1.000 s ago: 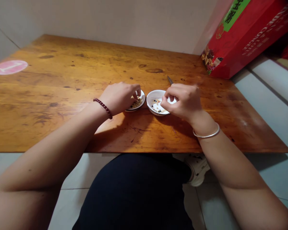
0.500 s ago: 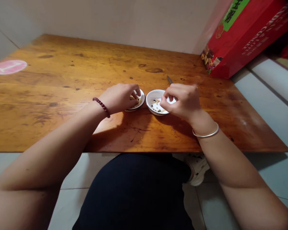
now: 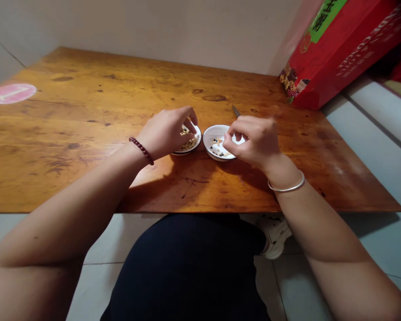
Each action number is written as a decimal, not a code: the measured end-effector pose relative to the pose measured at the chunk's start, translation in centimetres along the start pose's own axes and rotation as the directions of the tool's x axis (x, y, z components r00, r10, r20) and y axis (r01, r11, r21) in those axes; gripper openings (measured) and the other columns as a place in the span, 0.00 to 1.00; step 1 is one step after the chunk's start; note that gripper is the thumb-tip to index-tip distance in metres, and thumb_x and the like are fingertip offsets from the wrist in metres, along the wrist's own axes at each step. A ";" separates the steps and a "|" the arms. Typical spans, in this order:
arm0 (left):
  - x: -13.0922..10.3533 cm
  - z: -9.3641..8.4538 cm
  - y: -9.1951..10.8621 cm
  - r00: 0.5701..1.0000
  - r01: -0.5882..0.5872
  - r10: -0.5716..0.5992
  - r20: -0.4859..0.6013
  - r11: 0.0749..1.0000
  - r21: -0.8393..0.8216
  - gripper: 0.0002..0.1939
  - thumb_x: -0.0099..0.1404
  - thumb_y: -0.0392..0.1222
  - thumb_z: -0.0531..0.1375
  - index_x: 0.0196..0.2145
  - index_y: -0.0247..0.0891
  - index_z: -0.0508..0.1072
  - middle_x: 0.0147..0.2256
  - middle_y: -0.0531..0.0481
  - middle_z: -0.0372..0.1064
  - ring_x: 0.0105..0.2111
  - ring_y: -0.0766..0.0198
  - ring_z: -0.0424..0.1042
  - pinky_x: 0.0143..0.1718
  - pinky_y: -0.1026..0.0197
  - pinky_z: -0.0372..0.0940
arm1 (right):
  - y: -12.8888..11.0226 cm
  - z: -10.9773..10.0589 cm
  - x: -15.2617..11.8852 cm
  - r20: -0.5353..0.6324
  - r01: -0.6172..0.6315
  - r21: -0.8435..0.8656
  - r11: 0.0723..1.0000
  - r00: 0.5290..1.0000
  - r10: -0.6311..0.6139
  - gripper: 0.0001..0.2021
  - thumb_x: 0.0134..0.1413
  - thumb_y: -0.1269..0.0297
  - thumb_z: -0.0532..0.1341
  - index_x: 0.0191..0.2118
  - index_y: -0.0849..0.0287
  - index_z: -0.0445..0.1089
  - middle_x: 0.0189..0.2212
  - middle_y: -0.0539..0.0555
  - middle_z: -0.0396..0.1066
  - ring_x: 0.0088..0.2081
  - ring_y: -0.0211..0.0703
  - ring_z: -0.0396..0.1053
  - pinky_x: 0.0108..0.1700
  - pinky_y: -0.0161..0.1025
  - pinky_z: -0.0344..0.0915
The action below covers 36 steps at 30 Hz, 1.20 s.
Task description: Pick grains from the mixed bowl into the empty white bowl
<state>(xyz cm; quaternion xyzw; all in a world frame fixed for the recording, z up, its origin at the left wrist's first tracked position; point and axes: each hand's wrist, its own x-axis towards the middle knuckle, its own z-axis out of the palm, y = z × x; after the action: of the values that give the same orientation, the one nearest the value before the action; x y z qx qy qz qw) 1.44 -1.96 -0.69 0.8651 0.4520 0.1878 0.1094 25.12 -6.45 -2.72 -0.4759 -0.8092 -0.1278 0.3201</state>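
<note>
Two small white bowls with dark rims stand side by side on the wooden table. The left bowl [image 3: 186, 150] holds many yellowish and dark grains [image 3: 189, 145]. Just above it is my left hand [image 3: 169, 131], its curved thumb and fingers apart, with nothing visible between them. In the right bowl [image 3: 214, 131] lie fewer pale, orange and black grains [image 3: 216, 141]. My right hand [image 3: 255, 138] hangs over that bowl's right side, thumb and index finger pinched together. Whatever the pinch may hold is hidden or too small to name.
Behind my right hand, a dark pointed object [image 3: 235, 110] lies on the table [image 3: 120, 102]. A red box [image 3: 334, 58] stands at the back right against the wall. At the far left, a pink oval sticker [image 3: 12, 93] marks the table.
My left hand has lifted a little from the grains in the left bowl, and its fingers have spread. My right hand has stayed nearly still over the right bowl.
</note>
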 end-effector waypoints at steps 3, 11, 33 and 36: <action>0.0 0.2 0.3 0.996 -0.044 0.038 -0.082 0.997 -0.063 0.15 0.60 0.35 0.63 0.46 0.41 0.72 0.38 0.54 0.81 0.39 0.60 0.78 0.41 0.60 0.66 | -0.1 -0.1 0.0 0.004 0.000 0.006 1.000 1.000 0.000 0.10 0.55 0.65 0.58 0.23 0.55 0.68 0.22 0.50 0.68 0.26 0.39 0.63 0.30 0.40 0.54; -0.2 1.6 1.1 0.990 -0.065 0.048 -0.131 0.990 -0.122 0.18 0.60 0.37 0.65 0.49 0.41 0.71 0.39 0.51 0.80 0.40 0.59 0.78 0.42 0.58 0.67 | 0.2 -0.1 0.0 -0.034 0.050 0.027 0.998 0.998 -0.049 0.11 0.56 0.63 0.57 0.23 0.56 0.67 0.22 0.50 0.68 0.25 0.38 0.63 0.30 0.39 0.55; -0.4 2.3 0.7 0.977 -0.148 0.138 -0.162 0.988 -0.051 0.17 0.64 0.43 0.64 0.51 0.43 0.71 0.39 0.51 0.80 0.42 0.58 0.78 0.42 0.57 0.68 | -0.2 0.2 -0.2 -0.024 0.050 0.003 0.999 0.998 -0.050 0.10 0.55 0.64 0.58 0.24 0.57 0.69 0.22 0.50 0.67 0.26 0.38 0.62 0.31 0.39 0.54; -0.4 2.2 0.8 0.978 -0.146 0.138 -0.159 0.988 -0.041 0.16 0.64 0.42 0.64 0.50 0.43 0.71 0.39 0.50 0.80 0.42 0.57 0.78 0.42 0.57 0.68 | -0.3 0.1 -0.2 -0.012 0.048 -0.011 0.999 0.999 -0.048 0.10 0.55 0.63 0.58 0.24 0.56 0.70 0.22 0.50 0.68 0.26 0.38 0.62 0.30 0.39 0.54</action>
<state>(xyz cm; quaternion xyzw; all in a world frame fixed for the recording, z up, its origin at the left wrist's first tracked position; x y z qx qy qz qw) 2.75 -2.80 -2.53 0.8747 0.3911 0.2739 0.0828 24.87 -6.65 -2.90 -0.4571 -0.8176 -0.1427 0.3196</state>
